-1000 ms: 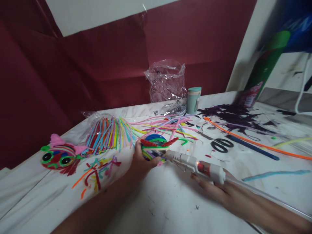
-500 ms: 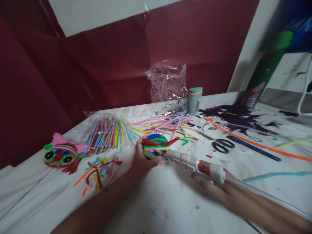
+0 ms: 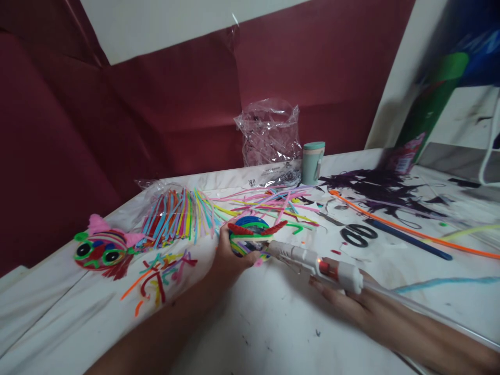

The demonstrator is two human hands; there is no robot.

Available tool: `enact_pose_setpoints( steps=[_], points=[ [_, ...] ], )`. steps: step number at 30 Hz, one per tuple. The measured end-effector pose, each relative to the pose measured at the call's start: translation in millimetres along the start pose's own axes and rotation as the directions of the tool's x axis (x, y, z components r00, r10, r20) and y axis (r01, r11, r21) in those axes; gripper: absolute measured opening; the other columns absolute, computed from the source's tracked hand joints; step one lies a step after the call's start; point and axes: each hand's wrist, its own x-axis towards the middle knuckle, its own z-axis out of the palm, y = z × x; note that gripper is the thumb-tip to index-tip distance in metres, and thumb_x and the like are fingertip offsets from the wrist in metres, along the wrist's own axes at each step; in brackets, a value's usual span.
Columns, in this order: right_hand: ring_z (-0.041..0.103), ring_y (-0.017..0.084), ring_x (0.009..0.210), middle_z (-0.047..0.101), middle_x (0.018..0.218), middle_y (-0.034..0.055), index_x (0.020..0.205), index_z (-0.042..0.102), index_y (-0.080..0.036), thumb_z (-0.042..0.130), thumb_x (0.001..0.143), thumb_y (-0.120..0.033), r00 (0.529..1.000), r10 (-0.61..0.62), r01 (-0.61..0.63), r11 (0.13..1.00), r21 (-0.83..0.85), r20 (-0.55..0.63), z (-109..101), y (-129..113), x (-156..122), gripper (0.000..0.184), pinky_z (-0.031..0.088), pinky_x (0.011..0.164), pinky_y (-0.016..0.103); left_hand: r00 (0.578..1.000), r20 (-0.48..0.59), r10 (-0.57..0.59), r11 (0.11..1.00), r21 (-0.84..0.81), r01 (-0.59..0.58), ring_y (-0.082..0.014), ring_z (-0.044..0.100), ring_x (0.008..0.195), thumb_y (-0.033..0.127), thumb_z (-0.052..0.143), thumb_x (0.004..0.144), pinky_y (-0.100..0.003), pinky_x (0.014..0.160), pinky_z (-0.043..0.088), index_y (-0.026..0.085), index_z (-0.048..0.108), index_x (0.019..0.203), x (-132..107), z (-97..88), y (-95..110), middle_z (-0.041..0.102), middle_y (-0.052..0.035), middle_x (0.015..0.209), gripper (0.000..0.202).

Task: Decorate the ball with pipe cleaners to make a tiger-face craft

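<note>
My left hand (image 3: pixel 230 250) is closed round the side of a round pipe-cleaner craft piece (image 3: pixel 250 224), blue and green with two red fuzzy strips sticking out at the top. In my right hand (image 3: pixel 344 297) is a white hot glue gun (image 3: pixel 300 256) with a glowing orange light and a red part; its fingers wrap the handle. The gun's nozzle meets the front of the craft piece, or comes very near it; I cannot tell which. A clear glue stick (image 3: pixel 429 317) runs out of the gun's back.
A finished-looking pipe-cleaner face (image 3: pixel 102 251) lies at left. Cut pipe-cleaner bits (image 3: pixel 158 276) and a bundle of pipe cleaners (image 3: pixel 175 216) are beside it. Black-handled scissors (image 3: pixel 357 235), a green cup (image 3: pixel 313 164), a clear bag (image 3: pixel 269 135) and dark purple scraps (image 3: pixel 371 187) lie behind and right.
The view has shifted slightly. Both hands keep their hold, and the glue gun stays at the craft piece with hardly any movement.
</note>
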Motion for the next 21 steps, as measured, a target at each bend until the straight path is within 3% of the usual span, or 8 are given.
enact_pose_setpoints(
  steps=[5,9,12,21],
  points=[
    [0.069,0.025,0.079,0.074,0.087,0.0037,0.089,0.069,-0.024,0.046,0.087,-0.042,1.0,-0.002,0.002,1.0,-0.011,-0.028,-2.0,4.0,-0.8,0.03,0.059,0.068,0.032,0.999,0.002,-0.042,0.997,-0.065,0.042,-0.0201,0.064,0.09,0.022,0.082,0.051,-0.03,0.078,0.053,0.022,0.041,0.108,0.6,-1.0,0.0,0.064,-0.0026,0.099,0.07],
    [0.068,0.028,0.096,0.073,0.105,0.0053,0.099,0.07,-0.023,0.047,0.086,-0.042,0.998,-0.021,0.017,0.997,-0.076,-0.058,-4.0,5.5,0.8,0.032,0.057,0.083,0.036,0.999,0.036,-0.021,0.992,-0.124,0.025,-0.0213,0.065,0.094,0.025,0.082,0.053,-0.031,0.08,0.053,0.022,0.042,0.103,1.6,-2.7,-0.8,0.065,-0.0033,0.1,0.065],
    [0.067,0.028,0.1,0.073,0.108,0.0066,0.102,0.07,-0.023,0.047,0.087,-0.044,0.998,-0.019,0.013,0.994,-0.109,-0.052,-4.9,5.6,1.4,0.035,0.054,0.09,0.039,0.998,0.059,-0.008,0.992,-0.125,0.015,-0.022,0.064,0.097,0.025,0.082,0.054,-0.031,0.08,0.053,0.022,0.041,0.105,2.4,-3.9,-2.9,0.065,-0.0038,0.104,0.065],
    [0.068,0.026,0.095,0.074,0.099,0.0057,0.1,0.069,-0.022,0.045,0.088,-0.04,1.0,-0.001,0.001,1.0,-0.031,-0.014,-0.7,6.9,-1.0,0.032,0.058,0.079,0.034,0.998,0.056,0.018,0.996,-0.083,-0.013,-0.0221,0.061,0.1,0.024,0.081,0.056,-0.033,0.085,0.051,0.022,0.038,0.115,3.3,-3.0,-6.1,0.061,-0.0055,0.109,0.073]
  ],
)
